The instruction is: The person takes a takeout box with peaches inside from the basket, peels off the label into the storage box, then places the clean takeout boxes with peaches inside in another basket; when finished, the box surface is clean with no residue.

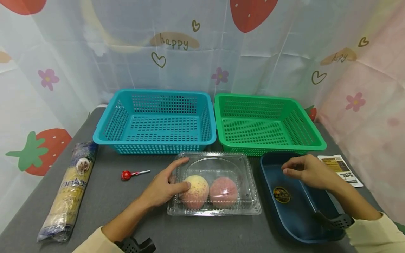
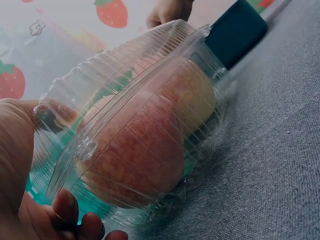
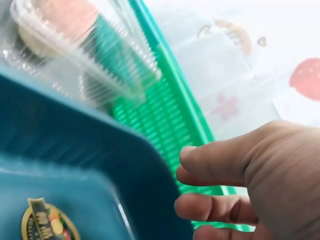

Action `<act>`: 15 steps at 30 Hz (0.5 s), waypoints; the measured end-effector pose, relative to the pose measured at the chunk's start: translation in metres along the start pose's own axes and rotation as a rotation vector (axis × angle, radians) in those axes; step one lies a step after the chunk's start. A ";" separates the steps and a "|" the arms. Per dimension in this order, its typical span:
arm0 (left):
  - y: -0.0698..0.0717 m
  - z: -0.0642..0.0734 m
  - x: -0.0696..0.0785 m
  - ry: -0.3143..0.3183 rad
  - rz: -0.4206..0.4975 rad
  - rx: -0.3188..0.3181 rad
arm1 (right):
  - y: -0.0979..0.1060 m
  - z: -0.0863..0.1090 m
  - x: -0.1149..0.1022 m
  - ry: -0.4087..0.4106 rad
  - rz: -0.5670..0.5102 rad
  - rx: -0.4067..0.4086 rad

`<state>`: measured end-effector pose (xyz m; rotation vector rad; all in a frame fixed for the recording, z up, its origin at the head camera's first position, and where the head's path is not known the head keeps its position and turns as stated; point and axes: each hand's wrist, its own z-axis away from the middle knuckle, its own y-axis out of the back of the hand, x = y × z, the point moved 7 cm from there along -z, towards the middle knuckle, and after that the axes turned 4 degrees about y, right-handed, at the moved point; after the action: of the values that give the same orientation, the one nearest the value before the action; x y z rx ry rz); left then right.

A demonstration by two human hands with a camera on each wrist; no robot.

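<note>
Box (image 1: 218,165) between table's (image 1: 190,235) side edges; left hand (image 1: 167,184) touching, fingers apart; right hand (image 1: 305,171) loose, empty; hold flat; peaches (image 1: 223,192) might roll

**A Curtained Tabletop Corner**

A pale curtain (image 1: 186,75) printed with strawberries (image 1: 253,14), flowers (image 1: 220,76) and the word "happy" encloses the back and sides of a grey-covered table (image 1: 101,196), giving the spot the look of a small screened booth. The light-blue basket (image 1: 164,128), green basket (image 1: 253,130), lidded clear box (image 1: 218,165) of fruit (image 1: 224,192) and lollipop (image 1: 126,175) are ordinary household goods. The curtain hides the surrounding room, so whether it belongs to a home, a studio or an office cannot be told.
</note>
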<state>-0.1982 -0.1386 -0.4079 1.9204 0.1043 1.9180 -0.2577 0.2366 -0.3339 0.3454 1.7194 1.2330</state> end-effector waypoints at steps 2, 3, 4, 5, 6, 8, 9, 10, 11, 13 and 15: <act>0.000 0.000 0.000 0.001 0.001 0.000 | 0.004 0.000 -0.006 0.015 -0.012 0.013; 0.000 0.000 0.000 0.001 -0.003 0.001 | 0.006 0.000 -0.008 0.021 -0.025 0.020; 0.000 0.000 0.000 0.003 -0.004 0.003 | 0.008 0.000 -0.010 0.030 -0.032 0.031; 0.000 0.000 0.000 0.005 -0.006 0.005 | 0.010 -0.001 -0.013 0.038 -0.042 0.039; 0.000 0.000 0.000 0.008 -0.007 0.007 | 0.014 0.000 -0.015 0.037 -0.047 0.050; 0.000 0.000 -0.001 0.014 -0.006 0.007 | 0.022 0.000 -0.018 0.051 -0.031 0.089; 0.000 0.000 -0.002 0.021 -0.001 0.008 | 0.027 0.000 -0.020 0.060 -0.023 0.116; 0.000 0.000 -0.002 0.027 0.007 0.008 | 0.032 0.000 -0.021 0.070 -0.012 0.146; 0.000 0.000 -0.003 0.032 0.013 0.007 | 0.037 0.000 -0.022 0.075 0.003 0.177; 0.000 0.000 -0.004 0.039 0.026 0.007 | 0.049 0.001 -0.023 0.091 0.038 0.247; 0.000 0.000 -0.004 0.049 0.048 0.008 | 0.058 0.002 -0.021 0.093 0.034 0.293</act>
<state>-0.1984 -0.1397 -0.4121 1.8980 0.0813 1.9987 -0.2618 0.2493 -0.2736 0.4991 1.9867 1.0340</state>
